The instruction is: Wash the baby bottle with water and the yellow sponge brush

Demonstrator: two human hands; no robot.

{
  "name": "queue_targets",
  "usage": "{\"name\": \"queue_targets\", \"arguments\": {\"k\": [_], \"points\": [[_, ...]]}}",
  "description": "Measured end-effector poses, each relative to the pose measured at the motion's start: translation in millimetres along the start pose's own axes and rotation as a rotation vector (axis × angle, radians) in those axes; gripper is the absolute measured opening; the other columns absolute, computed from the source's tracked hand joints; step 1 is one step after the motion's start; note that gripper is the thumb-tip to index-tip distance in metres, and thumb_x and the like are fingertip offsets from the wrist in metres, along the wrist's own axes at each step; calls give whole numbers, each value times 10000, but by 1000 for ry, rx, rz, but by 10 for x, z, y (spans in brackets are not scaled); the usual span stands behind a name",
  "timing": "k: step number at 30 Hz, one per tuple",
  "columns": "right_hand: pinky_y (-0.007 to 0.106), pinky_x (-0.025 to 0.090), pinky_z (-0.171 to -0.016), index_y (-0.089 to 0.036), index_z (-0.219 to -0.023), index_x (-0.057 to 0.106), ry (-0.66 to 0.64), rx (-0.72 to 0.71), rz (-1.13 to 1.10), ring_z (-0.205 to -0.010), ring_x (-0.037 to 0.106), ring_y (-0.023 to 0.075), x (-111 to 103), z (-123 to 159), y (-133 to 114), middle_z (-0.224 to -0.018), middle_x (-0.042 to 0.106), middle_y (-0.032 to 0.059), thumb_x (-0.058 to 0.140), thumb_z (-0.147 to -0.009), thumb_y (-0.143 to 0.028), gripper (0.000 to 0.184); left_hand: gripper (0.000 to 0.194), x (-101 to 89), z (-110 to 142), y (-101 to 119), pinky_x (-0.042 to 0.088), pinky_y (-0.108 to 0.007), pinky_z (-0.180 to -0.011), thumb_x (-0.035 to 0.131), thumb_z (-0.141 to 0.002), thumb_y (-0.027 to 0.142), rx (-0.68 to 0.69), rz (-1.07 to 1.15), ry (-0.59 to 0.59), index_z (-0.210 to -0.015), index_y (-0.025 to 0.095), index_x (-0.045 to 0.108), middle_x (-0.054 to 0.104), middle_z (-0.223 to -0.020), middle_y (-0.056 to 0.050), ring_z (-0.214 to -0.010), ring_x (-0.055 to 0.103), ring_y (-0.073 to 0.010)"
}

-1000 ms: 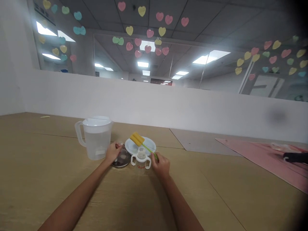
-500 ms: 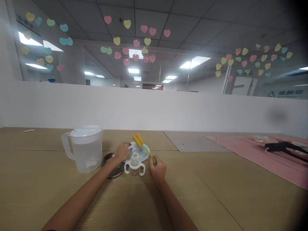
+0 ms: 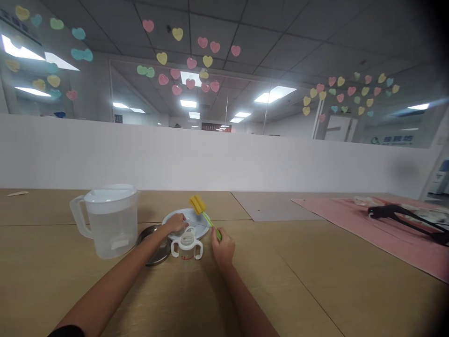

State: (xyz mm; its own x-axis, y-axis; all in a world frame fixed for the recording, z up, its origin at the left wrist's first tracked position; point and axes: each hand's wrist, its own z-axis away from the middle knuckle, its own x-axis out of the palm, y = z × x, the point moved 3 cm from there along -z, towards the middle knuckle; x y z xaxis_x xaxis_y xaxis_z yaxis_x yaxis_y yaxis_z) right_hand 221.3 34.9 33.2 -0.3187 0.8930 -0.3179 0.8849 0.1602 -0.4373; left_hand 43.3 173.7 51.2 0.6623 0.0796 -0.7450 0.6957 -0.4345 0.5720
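My right hand [image 3: 222, 245] is closed round the green handle of a bottle brush [image 3: 205, 213], whose yellow sponge head points up and away over a white plate [image 3: 175, 216]. My left hand [image 3: 174, 223] rests on the near part of that plate with its fingers curled, and what they hold, if anything, is too small to make out. A clear two-handled baby bottle [image 3: 187, 245] stands just in front of the plate, between my two hands.
A clear lidded pitcher [image 3: 108, 221] with water stands to the left. A round metal lid [image 3: 155, 244] lies flat beside it. A pink mat [image 3: 379, 229] with a black tool [image 3: 403, 214] lies at the right. A white partition wall runs along the table's far edge.
My left hand has left the metal lid and moved right onto the plate. The camera has turned, so everything sits further left. My right hand keeps hold of the brush.
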Motion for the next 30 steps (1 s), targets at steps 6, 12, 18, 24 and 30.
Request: {"name": "queue_targets", "arguments": {"k": [6, 12, 18, 24, 30], "points": [[248, 242, -465, -196, -660, 644, 5, 44, 28, -406, 469, 135, 12, -8, 44, -519, 630, 53, 327, -917, -485, 501, 271, -90, 50, 21, 415, -412, -832, 634, -592, 276, -16, 80, 12, -833, 185, 552, 633, -760, -41, -849, 615, -262], [252, 222, -457, -205, -651, 640, -2, 32, 50, -400, 457, 135, 40, 4, 66, -516, 625, 50, 330, -914, -479, 490, 463, -530, 61, 136, 461, -341, -842, 574, -702, 366, 96, 239, 15, -1105, 148, 509, 569, -1076, -111, -970, 575, -207], [225, 250, -471, -188, -634, 631, -48, -43, -29, -420, 456, 106, 1, 7, 0, -487, 582, 12, 367, -902, -448, 457, 449, -915, 98, 377, 457, -329, -843, 647, -677, 485, 205, 510, 81, -995, 176, 575, 601, -1065, -70, -955, 573, -199], [210, 293, -492, -168, -614, 600, 9, -240, -72, -449, 463, 94, -79, 35, -81, -474, 544, 5, 432, -876, -377, 375, 425, -845, 145, 569, 476, -255, -625, 595, -710, 555, 202, 620, 84, -841, 152, 637, 633, -763, -31, -718, 584, -164], [217, 299, -488, -163, -636, 594, 57, -293, -51, -446, 472, 98, -89, 58, -89, -480, 544, 10, 445, -886, -352, 347, 440, -767, 261, 655, 395, -207, -409, 535, -761, 566, 86, 554, -49, -832, 146, 647, 596, -627, -19, -505, 539, -127]]}}
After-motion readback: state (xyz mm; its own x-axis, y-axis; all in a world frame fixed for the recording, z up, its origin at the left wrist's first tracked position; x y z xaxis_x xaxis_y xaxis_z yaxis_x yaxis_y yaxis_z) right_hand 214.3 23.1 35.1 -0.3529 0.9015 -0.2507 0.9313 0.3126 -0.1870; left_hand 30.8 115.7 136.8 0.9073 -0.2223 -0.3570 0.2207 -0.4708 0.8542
